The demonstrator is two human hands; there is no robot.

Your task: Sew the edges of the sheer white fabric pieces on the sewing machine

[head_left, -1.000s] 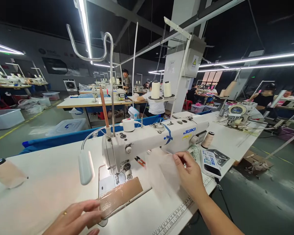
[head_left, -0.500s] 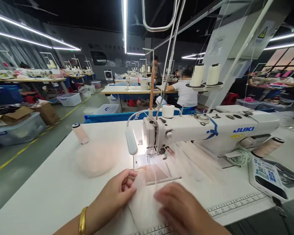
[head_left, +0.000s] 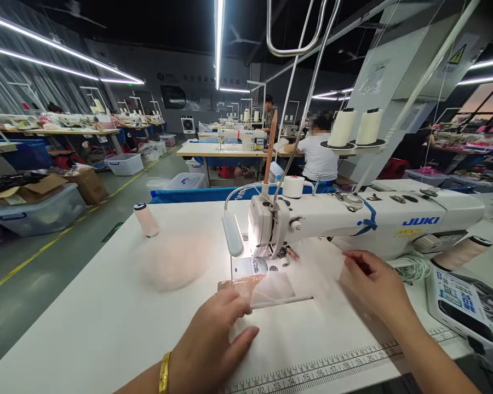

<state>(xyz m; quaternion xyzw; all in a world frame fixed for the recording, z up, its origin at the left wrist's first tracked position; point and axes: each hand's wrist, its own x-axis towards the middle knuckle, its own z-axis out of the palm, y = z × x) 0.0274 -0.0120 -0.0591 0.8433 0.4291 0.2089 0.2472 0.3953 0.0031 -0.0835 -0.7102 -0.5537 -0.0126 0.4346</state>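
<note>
While the right hand pinches the sheer fabric, the glossy strip lies on the worktop at 6 o'clock from the sewing machine's head.
Strip's long axis roughly 9-to-3; fabric runs from it toward 2, outline too blurred to pin down. Left hand palm down, fingers over strip's 9 o'clock end, thumb spread wide; forearm 7-to-1. Right forearm 5-to-11.

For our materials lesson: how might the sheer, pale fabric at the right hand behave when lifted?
The sheer, pale fabric is probably light, since it looks thin and see-through. It likely droops rather than holding shape, as it spreads loosely from the right hand.
</note>
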